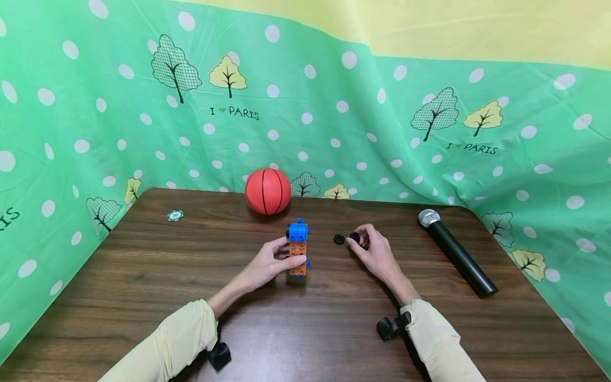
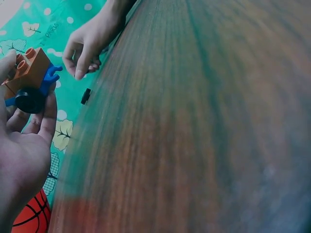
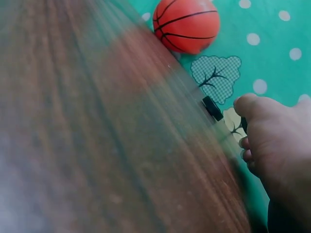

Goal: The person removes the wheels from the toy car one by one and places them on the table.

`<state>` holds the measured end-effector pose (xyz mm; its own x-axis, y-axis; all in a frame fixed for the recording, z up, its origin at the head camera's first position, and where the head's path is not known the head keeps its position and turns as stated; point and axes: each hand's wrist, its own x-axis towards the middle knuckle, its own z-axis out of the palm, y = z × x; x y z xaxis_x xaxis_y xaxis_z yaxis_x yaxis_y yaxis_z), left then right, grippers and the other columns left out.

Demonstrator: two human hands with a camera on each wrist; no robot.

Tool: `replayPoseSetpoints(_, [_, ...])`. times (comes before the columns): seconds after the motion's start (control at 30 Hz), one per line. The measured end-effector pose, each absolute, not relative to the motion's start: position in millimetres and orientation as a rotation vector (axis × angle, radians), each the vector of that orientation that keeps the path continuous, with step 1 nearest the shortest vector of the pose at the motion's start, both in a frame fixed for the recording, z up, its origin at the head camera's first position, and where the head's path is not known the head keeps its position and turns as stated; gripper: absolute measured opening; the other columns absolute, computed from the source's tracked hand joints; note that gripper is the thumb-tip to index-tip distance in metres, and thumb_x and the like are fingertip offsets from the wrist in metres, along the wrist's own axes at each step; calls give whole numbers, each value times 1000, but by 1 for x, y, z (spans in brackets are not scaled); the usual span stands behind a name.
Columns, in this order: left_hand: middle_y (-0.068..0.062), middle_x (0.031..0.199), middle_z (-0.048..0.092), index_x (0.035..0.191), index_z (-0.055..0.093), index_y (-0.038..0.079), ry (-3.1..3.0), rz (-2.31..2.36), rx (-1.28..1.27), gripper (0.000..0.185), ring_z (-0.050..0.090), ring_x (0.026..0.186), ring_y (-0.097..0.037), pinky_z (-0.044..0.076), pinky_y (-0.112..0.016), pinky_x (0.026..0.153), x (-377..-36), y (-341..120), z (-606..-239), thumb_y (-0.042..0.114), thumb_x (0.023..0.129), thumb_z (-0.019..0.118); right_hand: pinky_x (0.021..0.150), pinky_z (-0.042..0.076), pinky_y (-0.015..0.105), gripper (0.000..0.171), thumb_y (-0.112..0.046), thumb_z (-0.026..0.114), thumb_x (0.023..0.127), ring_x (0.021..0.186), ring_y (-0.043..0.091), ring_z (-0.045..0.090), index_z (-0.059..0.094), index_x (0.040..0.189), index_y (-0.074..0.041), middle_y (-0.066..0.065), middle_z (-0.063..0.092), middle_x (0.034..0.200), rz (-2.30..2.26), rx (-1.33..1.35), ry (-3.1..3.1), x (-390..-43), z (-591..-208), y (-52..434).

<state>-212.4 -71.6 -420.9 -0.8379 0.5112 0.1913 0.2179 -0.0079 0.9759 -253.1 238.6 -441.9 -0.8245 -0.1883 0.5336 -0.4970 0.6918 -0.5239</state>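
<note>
My left hand [image 1: 273, 263] grips a toy car of orange and blue building blocks [image 1: 298, 248], thumb over the studs and fingers beneath. Small blue pegs stick out of its sides and end. In the left wrist view, a black wheel [image 2: 30, 100] sits on the near side of the toy car. To the right, my right hand [image 1: 377, 253] pinches a small black wheel [image 1: 355, 237] between thumb and fingers, low at the tabletop. Just left of those fingertips, another black wheel [image 1: 339, 239] lies on the table, also visible in the right wrist view.
A red toy basketball [image 1: 268, 191] rests at the table's back edge, behind the toy car. At the far left lies a round poker chip [image 1: 175, 215]. A black microphone [image 1: 457, 252] lies slantwise on the right. Green printed cloth [image 1: 305, 143] hangs behind the wooden table [image 1: 305, 329].
</note>
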Motion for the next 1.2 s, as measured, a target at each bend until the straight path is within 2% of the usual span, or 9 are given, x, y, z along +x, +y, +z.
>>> replayPoseSetpoints(0.43, [-25,126,67,133,57,-6,2035,1930,768,49,68,109,-27,55,-39,94,-212,-71,-421,27,99,69,74,44,42,26,-22,77,95,83,25,52,61,108,-6,6,58,87,771,446,-2609,-261,-444,244])
replayPoseSetpoints(0.9, [-25,126,67,133,57,-5,2043,1922,761,48,68,109,-27,55,-39,95,-212,-72,-421,26,100,69,75,41,43,25,-18,79,94,82,28,50,63,106,-3,8,56,85,747,512,-2616,-266,-444,247])
replayPoseSetpoints(1.2, [-25,126,67,133,57,-5,2056,1914,747,48,68,109,-27,55,-39,94,-212,-72,-420,27,99,69,77,42,43,27,-21,78,95,86,29,50,64,109,-3,9,56,92,733,515,-2647,-265,-444,247])
